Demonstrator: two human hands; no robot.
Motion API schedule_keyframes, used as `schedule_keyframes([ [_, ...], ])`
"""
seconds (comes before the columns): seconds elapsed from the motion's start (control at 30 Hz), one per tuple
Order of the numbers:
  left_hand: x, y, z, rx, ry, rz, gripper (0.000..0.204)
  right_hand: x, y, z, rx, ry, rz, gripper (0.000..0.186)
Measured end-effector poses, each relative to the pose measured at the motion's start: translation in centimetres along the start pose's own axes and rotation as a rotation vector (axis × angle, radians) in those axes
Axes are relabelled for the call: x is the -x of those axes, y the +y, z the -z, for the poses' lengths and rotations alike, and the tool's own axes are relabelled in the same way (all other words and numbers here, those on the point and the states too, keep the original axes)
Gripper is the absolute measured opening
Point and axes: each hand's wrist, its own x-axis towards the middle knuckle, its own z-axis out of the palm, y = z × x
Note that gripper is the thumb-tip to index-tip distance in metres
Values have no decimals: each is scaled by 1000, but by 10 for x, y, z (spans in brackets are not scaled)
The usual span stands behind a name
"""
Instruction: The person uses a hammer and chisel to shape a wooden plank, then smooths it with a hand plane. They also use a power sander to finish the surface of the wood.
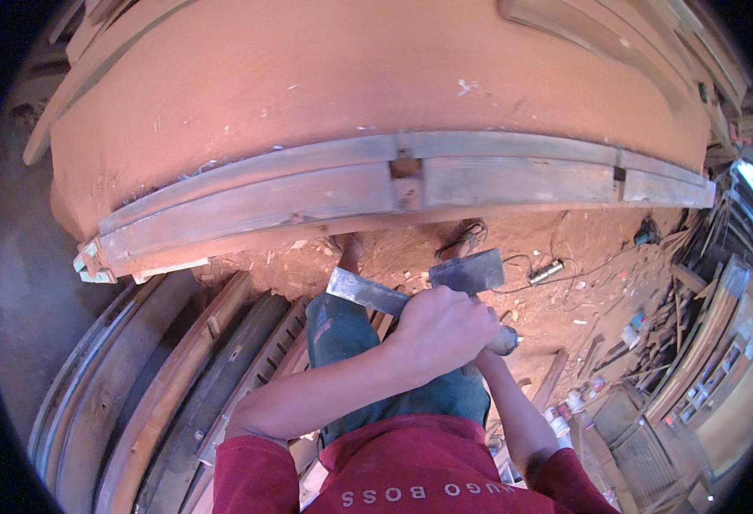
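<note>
Left hand [443, 330] clenches a flat-bladed tool [363, 292], dark head [469, 272] just ahead; keep that grip firm (right hand [484, 355] mostly hidden, its hold I can't tell).

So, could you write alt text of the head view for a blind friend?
A person's hands, bunched together, hold a long metal blade and a broad-headed dark tool; the right is mostly hidden. Ahead lies a long, notched wooden beam.

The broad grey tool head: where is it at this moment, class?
In the head view, the broad grey tool head is just right of centre, above the left hand and below the right foot.
</note>
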Motion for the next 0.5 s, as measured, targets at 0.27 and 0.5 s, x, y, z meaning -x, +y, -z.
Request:
schedule_keyframes([
  [0.27,-121,92,-62,6,-171,114,19,49,148,118,-164,11,17,49],
  [0.5,-223,169,-114,88,-377,157,33,59,200,262,-157,157,-369,33],
])
